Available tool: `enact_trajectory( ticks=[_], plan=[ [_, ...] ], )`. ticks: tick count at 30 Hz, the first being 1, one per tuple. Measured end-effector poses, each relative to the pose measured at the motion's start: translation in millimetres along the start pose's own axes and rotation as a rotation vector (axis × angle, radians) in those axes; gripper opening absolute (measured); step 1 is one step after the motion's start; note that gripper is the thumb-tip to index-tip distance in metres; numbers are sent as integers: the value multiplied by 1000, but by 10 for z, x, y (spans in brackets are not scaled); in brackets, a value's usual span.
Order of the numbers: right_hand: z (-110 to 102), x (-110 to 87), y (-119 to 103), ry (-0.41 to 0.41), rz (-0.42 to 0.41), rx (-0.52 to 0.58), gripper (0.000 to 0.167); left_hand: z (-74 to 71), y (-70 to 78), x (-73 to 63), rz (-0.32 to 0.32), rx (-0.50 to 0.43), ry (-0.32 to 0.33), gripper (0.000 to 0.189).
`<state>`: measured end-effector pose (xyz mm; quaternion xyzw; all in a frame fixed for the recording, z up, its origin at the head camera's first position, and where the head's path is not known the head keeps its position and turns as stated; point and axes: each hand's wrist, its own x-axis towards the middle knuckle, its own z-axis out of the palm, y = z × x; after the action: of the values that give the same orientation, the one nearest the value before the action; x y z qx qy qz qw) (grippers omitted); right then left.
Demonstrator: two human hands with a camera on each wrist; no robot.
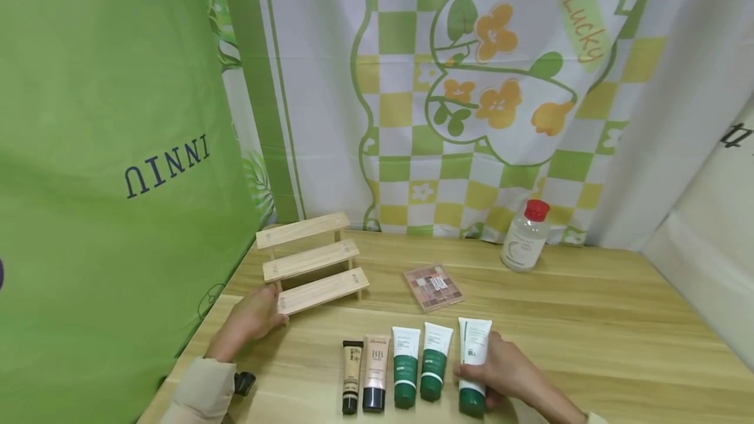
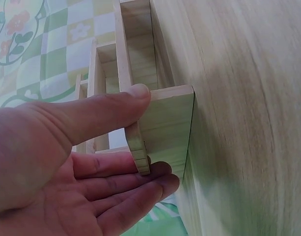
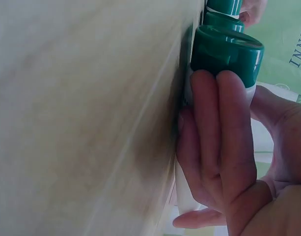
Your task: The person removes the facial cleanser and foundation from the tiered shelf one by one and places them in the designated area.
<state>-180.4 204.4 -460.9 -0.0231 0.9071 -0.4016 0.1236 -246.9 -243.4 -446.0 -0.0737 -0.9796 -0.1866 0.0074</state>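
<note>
At the left of the table stands a three-step wooden display rack [image 1: 323, 291]. My left hand [image 1: 250, 314] pinches the near left end of its lowest step; in the left wrist view the thumb [image 2: 135, 93] lies on the edge of the rack and the fingers curl at its other side. My right hand [image 1: 511, 366] holds a white squeeze tube with a green cap [image 1: 473, 343], thumb across its front. The right wrist view shows the fingers along the tube just behind the green cap [image 3: 226, 54]. This tube is the rightmost in a row of tubes.
Left of the held tube lie two white-and-green tubes [image 1: 436, 362] [image 1: 406, 365], a pink BB cream tube [image 1: 376, 368] and a slim gold tube with black cap [image 1: 352, 371]. Behind them are an eyeshadow palette [image 1: 432, 287] and a red-capped clear bottle [image 1: 526, 241]. Curtains border the table [image 1: 589, 319].
</note>
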Motion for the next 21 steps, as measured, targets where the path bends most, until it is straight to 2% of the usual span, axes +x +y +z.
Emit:
enact_trajectory(
  ticks=[6,13,21],
  plan=[
    [26,32,-28,18,-15,2,68,6,2,2,-8,-7,2,47],
    [37,34,-64,46,76,-24,122,0,20,1,8,-2,11,47],
    [38,47,-63,24,125,-39,126,-13,19,-19,5,7,15,47]
  ],
)
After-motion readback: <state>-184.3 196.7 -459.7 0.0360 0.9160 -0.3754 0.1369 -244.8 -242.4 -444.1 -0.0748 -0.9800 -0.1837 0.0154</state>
